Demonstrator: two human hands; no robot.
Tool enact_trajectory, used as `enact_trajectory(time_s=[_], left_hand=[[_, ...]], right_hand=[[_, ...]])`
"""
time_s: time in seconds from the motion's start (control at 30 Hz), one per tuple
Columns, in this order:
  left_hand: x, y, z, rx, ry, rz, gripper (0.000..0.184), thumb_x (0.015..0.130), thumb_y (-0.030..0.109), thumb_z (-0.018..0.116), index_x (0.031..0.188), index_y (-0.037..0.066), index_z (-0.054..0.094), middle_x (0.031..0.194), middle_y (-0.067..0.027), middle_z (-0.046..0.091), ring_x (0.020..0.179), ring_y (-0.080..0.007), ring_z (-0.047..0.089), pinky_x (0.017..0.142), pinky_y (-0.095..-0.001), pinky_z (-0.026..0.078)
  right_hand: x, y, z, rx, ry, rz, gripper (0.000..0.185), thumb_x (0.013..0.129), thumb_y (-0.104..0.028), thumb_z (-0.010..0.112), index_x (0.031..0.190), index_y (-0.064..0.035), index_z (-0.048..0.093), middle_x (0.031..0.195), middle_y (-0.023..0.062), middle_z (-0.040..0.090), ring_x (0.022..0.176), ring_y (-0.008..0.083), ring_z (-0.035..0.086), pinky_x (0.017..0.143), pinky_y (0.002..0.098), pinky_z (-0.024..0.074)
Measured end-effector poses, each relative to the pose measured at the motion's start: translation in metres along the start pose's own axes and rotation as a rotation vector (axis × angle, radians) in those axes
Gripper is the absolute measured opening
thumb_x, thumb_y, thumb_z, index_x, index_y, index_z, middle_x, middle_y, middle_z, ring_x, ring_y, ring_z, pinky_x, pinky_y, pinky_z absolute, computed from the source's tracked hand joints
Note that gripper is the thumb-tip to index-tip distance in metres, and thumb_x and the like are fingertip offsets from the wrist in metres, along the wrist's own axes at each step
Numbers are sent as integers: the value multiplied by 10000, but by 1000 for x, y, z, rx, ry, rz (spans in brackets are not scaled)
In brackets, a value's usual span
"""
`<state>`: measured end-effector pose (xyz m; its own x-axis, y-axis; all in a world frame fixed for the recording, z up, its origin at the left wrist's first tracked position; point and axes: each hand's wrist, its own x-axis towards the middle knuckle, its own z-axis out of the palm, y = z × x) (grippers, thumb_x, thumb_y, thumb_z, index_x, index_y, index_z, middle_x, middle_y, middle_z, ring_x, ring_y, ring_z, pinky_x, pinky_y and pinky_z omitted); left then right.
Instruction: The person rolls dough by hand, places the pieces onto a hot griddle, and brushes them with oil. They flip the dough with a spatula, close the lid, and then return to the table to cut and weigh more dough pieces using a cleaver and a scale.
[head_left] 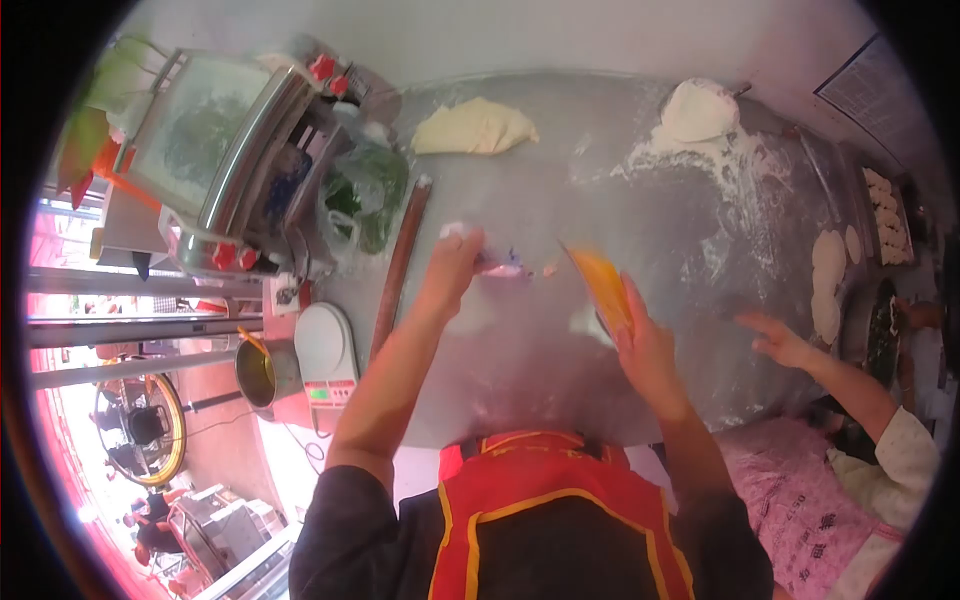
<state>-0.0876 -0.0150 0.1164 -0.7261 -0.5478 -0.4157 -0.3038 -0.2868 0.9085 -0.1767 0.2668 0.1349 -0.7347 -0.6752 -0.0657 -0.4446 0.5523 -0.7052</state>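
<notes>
My left hand (457, 265) is closed over the middle of the metal worktop (520, 350). A bit of white shows above its fingers, and a small pink and purple piece (505, 268) lies or hangs at its fingertips; what it grips is unclear. My right hand (645, 345) holds a yellow dough scraper (598, 280), tilted with its far end pointing up and left. A tiny pinkish scrap (549, 270) sits between the two. Beyond my hands a pale lump of dough (475, 128) rests near the back edge.
A flour heap (700, 112) spreads at back right. A rolling pin (402, 265), bagged greens (362, 195), digital scale (326, 350), metal pot (262, 375) and machine (215, 150) stand left. Another person's hand (780, 340) reaches in from the right, near dough strips (828, 280) and a tray (887, 215).
</notes>
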Motion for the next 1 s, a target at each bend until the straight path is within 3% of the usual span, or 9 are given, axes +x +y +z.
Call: enact_trajectory(time_s=[0.17, 0.3, 0.33, 0.4, 0.63, 0.77, 0.8, 0.87, 1.0], left_hand=[[106, 73, 40, 357, -151, 201, 364, 924, 279, 505, 821, -59, 594, 799, -93, 608, 732, -163, 589, 690, -298, 508], [221, 86, 68, 1300, -113, 1315, 363, 911, 302, 495, 827, -42, 572, 757, -94, 593, 653, -197, 572, 600, -306, 469], [238, 94, 89, 1095, -92, 927, 345, 913, 295, 495, 878, -43, 559, 788, -96, 589, 682, -199, 578, 592, -301, 468], [281, 93, 116, 814, -75, 555, 332, 917, 291, 495, 957, -36, 540, 847, -100, 586, 739, -203, 585, 585, -294, 469], [389, -16, 113, 360, -86, 270, 311, 915, 254, 503, 1109, 13, 533, 1007, -152, 605, 933, -275, 590, 706, -349, 484], [291, 46, 111, -57, -123, -168, 322, 912, 230, 512, 1169, 36, 521, 1059, -164, 603, 940, -238, 599, 731, -375, 488], [287, 51, 101, 127, -156, -219, 326, 924, 239, 493, 1174, 33, 526, 1117, -165, 586, 967, -203, 593, 745, -360, 487], [284, 23, 67, 546, -258, 169, 363, 906, 327, 532, 1124, 40, 580, 1041, -96, 620, 867, -162, 591, 658, -297, 448], [191, 7, 31, 754, -114, 283, 428, 855, 318, 604, 1171, 32, 565, 1036, -118, 627, 840, -236, 612, 752, -325, 475]], right_hand=[[-6, 18, -7, 143, 48, 94, 580, 874, -139, 462, 1423, -120, 276, 1113, 243, 582, 927, 423, 606, 777, 430, 496], [1, 21, -9, 170, 48, 177, 572, 874, -126, 462, 1414, -113, 273, 1160, 234, 558, 943, 423, 598, 790, 428, 491], [5, 23, -8, 181, 61, 183, 574, 871, -126, 464, 1412, -102, 274, 1176, 236, 552, 962, 418, 595, 803, 421, 489], [12, 35, -1, 268, 124, 184, 570, 864, -113, 481, 1399, -72, 290, 1192, 206, 557, 1009, 357, 596, 840, 381, 475], [-3, 76, 35, 900, 184, 478, 555, 834, -95, 574, 1335, -5, 353, 1189, 82, 510, 1079, 164, 501, 916, 301, 415], [-25, 81, 81, 855, 147, 556, 549, 833, -93, 592, 1324, -25, 355, 1176, 84, 522, 1061, 165, 517, 910, 305, 423], [-16, 77, 91, 812, 138, 548, 572, 834, -110, 595, 1336, -14, 337, 1181, 96, 520, 1070, 176, 513, 913, 312, 421], [6, 84, 98, 804, 174, 539, 599, 841, -130, 598, 1355, -10, 313, 1197, 113, 513, 1087, 192, 505, 918, 323, 421], [40, 108, 58, 1093, 419, 521, 603, 873, -114, 580, 1392, -44, 280, 1233, 129, 494, 1123, 209, 492, 933, 340, 430]])
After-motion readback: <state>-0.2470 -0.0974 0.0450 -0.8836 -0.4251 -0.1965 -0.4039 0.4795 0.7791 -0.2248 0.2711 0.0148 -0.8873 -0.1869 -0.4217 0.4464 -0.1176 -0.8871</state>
